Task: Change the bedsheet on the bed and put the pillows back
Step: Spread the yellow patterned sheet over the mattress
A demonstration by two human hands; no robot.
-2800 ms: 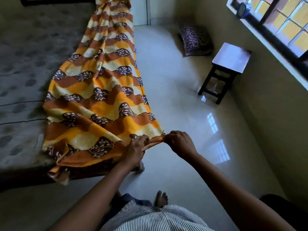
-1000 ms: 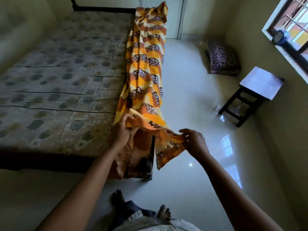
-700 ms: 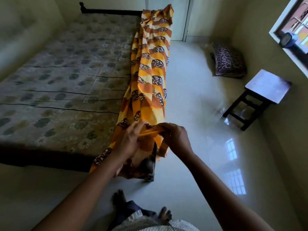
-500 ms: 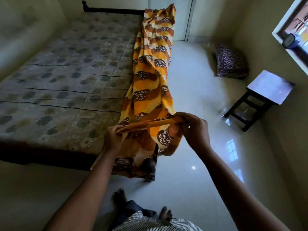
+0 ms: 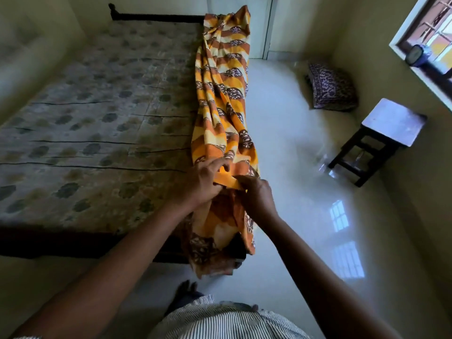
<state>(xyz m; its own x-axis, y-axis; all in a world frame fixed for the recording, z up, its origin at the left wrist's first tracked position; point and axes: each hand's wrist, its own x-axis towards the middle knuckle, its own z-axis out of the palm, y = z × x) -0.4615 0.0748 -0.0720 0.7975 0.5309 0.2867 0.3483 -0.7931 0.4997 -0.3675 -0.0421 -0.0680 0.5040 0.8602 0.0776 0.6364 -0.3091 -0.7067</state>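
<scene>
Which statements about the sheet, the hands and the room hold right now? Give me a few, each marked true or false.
1. The left hand and the right hand both grip the orange sheet. True.
2. The sheet is spread out flat and smooth. False: it lies bunched in a long strip along the right edge of the mattress, with its near end hanging over the corner.
3. A patterned pillow lies on the floor by the far wall. True.
4. The stool stands on the mattress. False: it stands on the floor, under the window.
</scene>
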